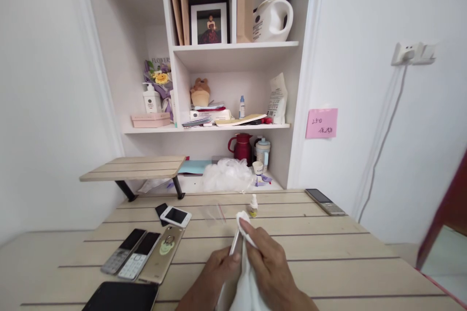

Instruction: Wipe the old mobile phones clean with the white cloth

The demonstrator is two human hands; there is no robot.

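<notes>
Low in the middle of the view, my left hand point(218, 268) grips a slim phone point(236, 245) by its edge and holds it upright above the wooden table point(328, 247). My right hand point(268, 263) presses a white cloth point(245, 282) against the phone's top, fingers closed round the cloth. The cloth hangs down between both hands and covers most of the phone. Just beyond the hands a small dropper bottle point(253, 205) stands on the table, with a clear plastic wrapper point(215, 213) lying to its left.
Several phones lie at the left: a white one point(175, 216), two keypad phones point(130, 253), a gold one with a ring holder point(162, 253), a black one point(122, 296). Another phone point(324, 201) lies far right. Behind stand a small riser shelf point(134, 168) and shelving point(233, 50).
</notes>
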